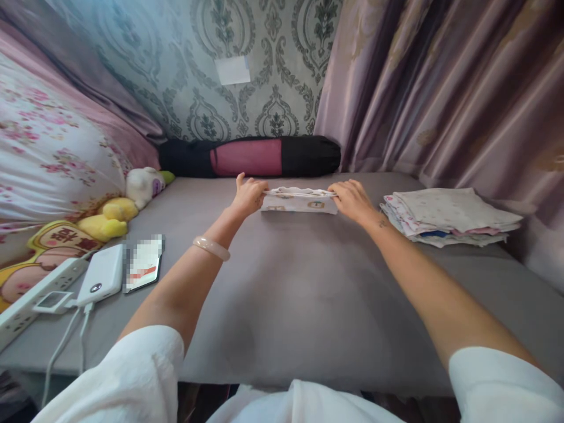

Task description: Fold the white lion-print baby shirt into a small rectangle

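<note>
Stretched between my two hands is a white printed cloth point(299, 202), folded into a narrow strip with a wavy upper edge. My left hand point(250, 195) pinches its left end, one finger sticking up. At the opposite end, my right hand point(352, 200) grips the corner with the fingers bent over it. The cloth hangs just over the grey bed sheet point(299, 305); whether its lower edge touches the sheet I cannot tell. To the right of my right hand lies a stack of folded cloths point(449, 211), pale with small prints.
A black and pink rolled bag point(247, 157) lies along the back wall. On the left are a phone point(143, 264), a white power bank point(102, 275) with cables, a power strip point(44, 296) and plush toys point(110, 216). Curtains point(440, 88) hang at the right.
</note>
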A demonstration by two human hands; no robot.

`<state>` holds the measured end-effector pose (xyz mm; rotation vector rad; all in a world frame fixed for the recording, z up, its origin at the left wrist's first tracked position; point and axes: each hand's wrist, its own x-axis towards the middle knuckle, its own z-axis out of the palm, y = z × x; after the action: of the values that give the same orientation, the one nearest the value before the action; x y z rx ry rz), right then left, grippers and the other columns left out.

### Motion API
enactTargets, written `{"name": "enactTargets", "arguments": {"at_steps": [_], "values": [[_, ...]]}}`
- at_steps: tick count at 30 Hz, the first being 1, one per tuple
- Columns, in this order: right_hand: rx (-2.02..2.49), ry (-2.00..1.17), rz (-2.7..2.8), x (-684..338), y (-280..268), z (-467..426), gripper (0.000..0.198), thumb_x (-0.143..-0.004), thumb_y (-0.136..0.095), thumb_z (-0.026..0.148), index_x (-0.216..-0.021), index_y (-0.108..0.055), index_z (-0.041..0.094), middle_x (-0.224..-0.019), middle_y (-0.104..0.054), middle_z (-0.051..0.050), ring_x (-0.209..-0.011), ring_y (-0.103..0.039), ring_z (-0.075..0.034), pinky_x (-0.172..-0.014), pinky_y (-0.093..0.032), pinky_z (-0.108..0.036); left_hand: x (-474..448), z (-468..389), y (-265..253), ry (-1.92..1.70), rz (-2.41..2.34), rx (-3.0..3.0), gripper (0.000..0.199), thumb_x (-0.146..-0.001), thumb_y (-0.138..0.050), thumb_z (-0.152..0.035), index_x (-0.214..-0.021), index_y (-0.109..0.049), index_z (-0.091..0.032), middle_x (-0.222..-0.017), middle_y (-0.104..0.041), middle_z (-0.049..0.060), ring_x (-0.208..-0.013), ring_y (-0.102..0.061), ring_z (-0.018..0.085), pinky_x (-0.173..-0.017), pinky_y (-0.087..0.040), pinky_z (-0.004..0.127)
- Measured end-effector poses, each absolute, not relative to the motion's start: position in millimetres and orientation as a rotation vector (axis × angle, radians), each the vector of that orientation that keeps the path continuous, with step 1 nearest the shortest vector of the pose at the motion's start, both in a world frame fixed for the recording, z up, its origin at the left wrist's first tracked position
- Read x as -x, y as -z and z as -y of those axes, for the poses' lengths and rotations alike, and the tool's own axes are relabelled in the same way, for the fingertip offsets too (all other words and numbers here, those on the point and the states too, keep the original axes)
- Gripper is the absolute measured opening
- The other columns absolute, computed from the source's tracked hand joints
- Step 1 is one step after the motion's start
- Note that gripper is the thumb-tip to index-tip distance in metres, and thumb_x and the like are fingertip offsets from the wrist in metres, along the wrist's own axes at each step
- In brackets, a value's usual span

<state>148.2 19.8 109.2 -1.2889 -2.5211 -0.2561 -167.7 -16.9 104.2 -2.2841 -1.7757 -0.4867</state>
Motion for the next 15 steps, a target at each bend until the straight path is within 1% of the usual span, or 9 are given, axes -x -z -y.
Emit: {"name": "enactTargets", "arguments": {"at_steps": [4,8,11,15], "values": [[1.234,0.212,2.563,-157,-89,1,0.031,-0.089,-0.043,0.010,-0.111,-0.062,0.019,-0.110,-0.066,-0.008,-0.107,-0.053,-0.026,-0.108,-0.020,-0.040,165,44,-89,0.495,1.767,2.327,0.029,-0.082,-0.045,-0.016,-0.101,-0.066,-0.023,-0.101,-0.071,0.006,-0.104,-0.058,0.026,-0.114,-0.010,0.055],[1.201,0.181,2.582,-161,-71,19,0.030,-0.088,-0.043,0.009,-0.108,-0.062,0.019,-0.108,-0.066,-0.007,-0.105,-0.054,-0.024,-0.109,-0.020,-0.037,165,66,-74,0.478,1.745,2.384,0.027,-0.079,-0.046,-0.016,-0.096,-0.065,-0.023,-0.097,-0.070,0.005,-0.103,-0.059,0.024,-0.116,-0.011,0.053],[1.182,0.161,2.598,-162,-60,29,0.030,-0.087,-0.043,0.008,-0.109,-0.062,0.019,-0.109,-0.065,-0.008,-0.104,-0.053,-0.024,-0.105,-0.024,-0.035,166,77,-60,0.455,1.721,2.446,0.027,-0.076,-0.045,-0.014,-0.096,-0.062,-0.022,-0.099,-0.070,0.006,-0.105,-0.060,0.023,-0.116,-0.011,0.052],[1.133,0.150,2.606,-164,-49,39,0.029,-0.085,-0.044,0.006,-0.105,-0.062,0.018,-0.106,-0.065,-0.008,-0.100,-0.053,-0.024,-0.097,-0.031,-0.033,167,89,-44,0.454,1.699,2.511,0.026,-0.075,-0.044,-0.013,-0.095,-0.059,-0.022,-0.102,-0.069,0.007,-0.108,-0.060,0.023,-0.116,-0.012,0.053]]}}
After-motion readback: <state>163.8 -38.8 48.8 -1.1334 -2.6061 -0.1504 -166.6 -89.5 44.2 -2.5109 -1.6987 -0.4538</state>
